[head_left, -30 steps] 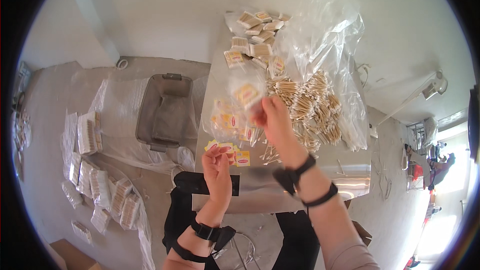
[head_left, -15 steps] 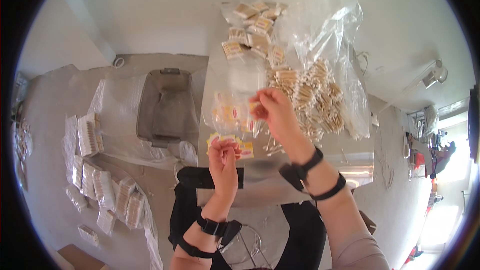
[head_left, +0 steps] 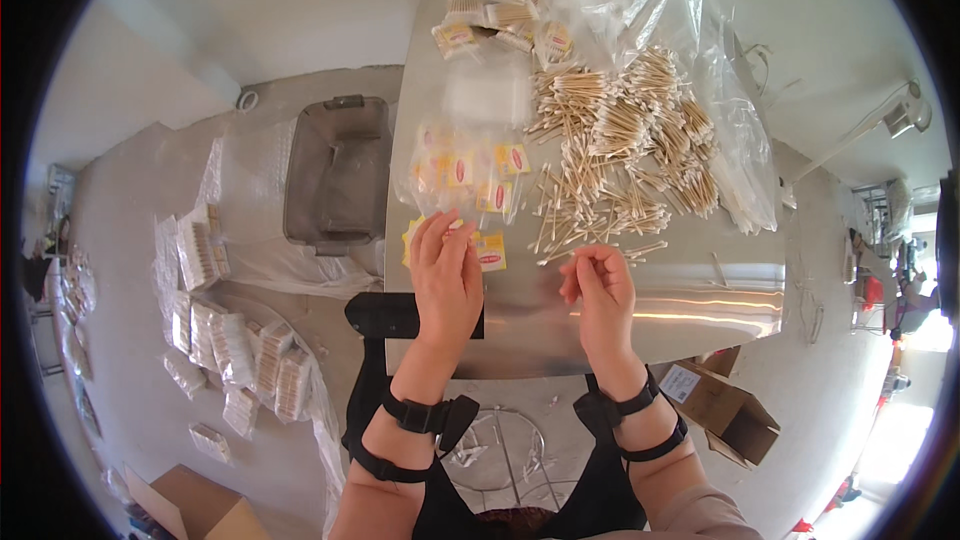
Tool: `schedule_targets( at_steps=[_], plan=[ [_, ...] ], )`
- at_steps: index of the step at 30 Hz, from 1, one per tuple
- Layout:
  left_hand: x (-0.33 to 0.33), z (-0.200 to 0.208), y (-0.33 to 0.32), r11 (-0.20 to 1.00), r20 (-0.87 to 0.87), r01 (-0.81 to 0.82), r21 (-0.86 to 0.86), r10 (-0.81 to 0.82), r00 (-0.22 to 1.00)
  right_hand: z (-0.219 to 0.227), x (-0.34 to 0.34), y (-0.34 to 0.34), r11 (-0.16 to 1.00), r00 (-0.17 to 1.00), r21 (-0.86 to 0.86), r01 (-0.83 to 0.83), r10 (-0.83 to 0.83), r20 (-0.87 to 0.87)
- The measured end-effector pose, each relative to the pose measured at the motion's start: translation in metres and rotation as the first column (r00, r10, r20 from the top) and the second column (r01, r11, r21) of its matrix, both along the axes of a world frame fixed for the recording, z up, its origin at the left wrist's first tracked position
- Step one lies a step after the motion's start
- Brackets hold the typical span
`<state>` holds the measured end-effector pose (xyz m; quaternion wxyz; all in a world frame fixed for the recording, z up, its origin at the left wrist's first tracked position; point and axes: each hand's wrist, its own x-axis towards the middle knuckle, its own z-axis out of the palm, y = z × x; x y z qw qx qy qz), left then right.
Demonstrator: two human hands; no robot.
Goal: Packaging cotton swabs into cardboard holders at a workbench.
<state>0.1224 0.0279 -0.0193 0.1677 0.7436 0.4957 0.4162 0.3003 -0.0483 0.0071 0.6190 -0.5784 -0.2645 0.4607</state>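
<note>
My left hand [head_left: 447,270] lies over the yellow printed cards [head_left: 491,252] near the table's front, its fingers stretched out and touching or just above them. Curled fingers show on my right hand [head_left: 604,302], which hovers at the near edge of the loose cotton swabs [head_left: 650,125]. Whatever may be inside that hand is hidden. Past my left hand are small clear bags [head_left: 425,180] with yellow cards in or under them. A stack of clear plastic [head_left: 487,90] lies farther back.
Filled swab packs [head_left: 510,15] and a large clear bag [head_left: 735,160] lie at the table's back and right. On the floor at left are a grey bin [head_left: 335,180] and wrapped swab bundles [head_left: 225,345]. Cardboard boxes [head_left: 735,410] sit low at right and left.
My right hand has come back from the small bags toward me and right, to the near edge of the swabs. My left hand stays by the cards, its fingers now straighter. The view has shifted.
</note>
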Motion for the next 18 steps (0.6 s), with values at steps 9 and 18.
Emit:
schedule_targets(
  at_steps=[9,18],
  plan=[
    [0.011,0.015,0.009,0.995,-0.147,0.087,0.058,-0.078,0.986,-0.017,0.018,0.007,0.99,0.994,0.097,0.1,-0.102,0.025],
    [0.061,0.009,0.115,0.979,-0.346,0.143,0.144,-0.086,0.934,-0.017,0.03,0.0,0.993,0.994,0.061,0.103,-0.1,-0.053]
  ],
)
